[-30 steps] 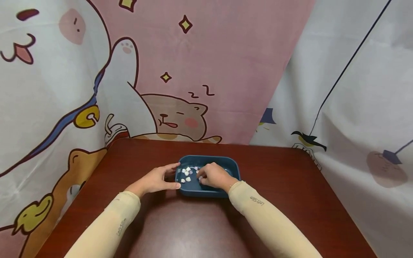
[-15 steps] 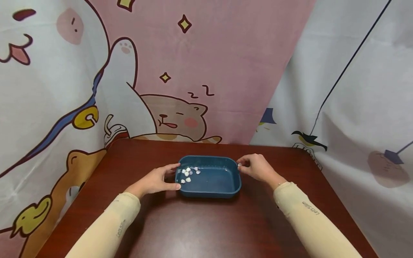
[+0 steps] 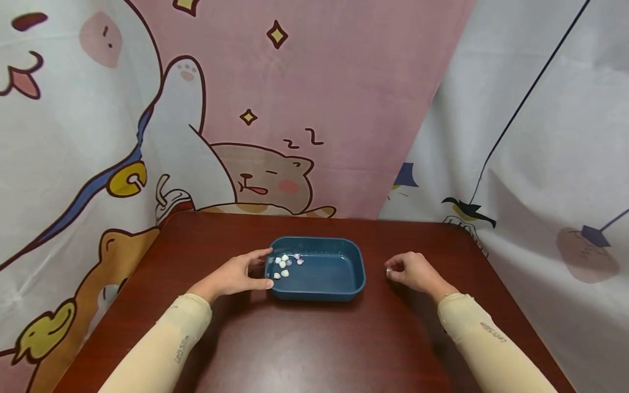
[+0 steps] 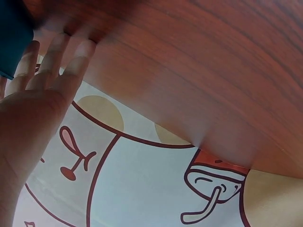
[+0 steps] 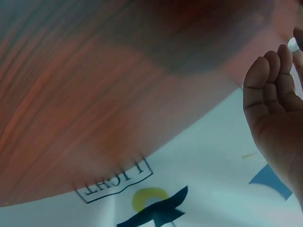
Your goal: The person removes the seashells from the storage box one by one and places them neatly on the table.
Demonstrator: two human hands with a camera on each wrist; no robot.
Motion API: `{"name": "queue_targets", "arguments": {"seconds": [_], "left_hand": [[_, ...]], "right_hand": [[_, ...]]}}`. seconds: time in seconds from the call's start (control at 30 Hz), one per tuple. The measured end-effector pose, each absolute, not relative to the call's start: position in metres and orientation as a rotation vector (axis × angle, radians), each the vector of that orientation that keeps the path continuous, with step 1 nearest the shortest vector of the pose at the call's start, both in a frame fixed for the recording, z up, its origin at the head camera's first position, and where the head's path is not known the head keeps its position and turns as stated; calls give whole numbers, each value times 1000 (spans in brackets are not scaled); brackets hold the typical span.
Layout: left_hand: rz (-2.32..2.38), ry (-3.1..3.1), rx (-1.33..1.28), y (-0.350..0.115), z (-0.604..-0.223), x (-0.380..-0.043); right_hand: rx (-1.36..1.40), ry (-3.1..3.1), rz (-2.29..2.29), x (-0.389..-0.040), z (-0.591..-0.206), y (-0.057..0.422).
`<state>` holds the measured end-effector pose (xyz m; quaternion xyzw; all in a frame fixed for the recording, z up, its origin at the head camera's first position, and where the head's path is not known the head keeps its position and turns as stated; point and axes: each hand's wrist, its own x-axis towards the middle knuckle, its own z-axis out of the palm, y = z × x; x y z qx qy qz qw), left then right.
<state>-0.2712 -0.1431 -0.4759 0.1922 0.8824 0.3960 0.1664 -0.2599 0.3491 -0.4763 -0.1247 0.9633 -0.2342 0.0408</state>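
Observation:
A dark blue rectangular tray (image 3: 316, 296) stands on the table in the head view. At its left end lie several small white and pale purple pieces (image 3: 282, 264) that look like shells. My left hand (image 3: 233, 275) rests against that end, thumb by the front corner and forefinger by the back corner, other fingers extended beside it. To the right of the tray, my right hand (image 3: 417, 271) pinches one small white shell-like piece (image 3: 388, 269) low over the table. The right wrist view shows this white piece (image 5: 293, 44) at the fingertips, partly cut off by the frame.
The reddish-brown wooden table (image 3: 314, 344) extends around the tray. A cartoon-printed cloth (image 3: 363, 109) hangs behind its back edge and along both sides. Shiny light reflects off the table's front middle.
My right hand has come out of the tray with a white piece, passed over the right rim and moved right and lower over the table. My left hand stays at the tray's left end.

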Motion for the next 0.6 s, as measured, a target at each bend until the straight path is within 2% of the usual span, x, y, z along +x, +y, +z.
{"name": "queue_targets", "arguments": {"seconds": [0.3, 0.6], "left_hand": [[1121, 2510, 557, -142, -477, -270], [1132, 2503, 550, -144, -477, -270]], "right_hand": [[-491, 2925, -647, -261, -495, 324], [-493, 2910, -616, -260, -500, 319]]}}
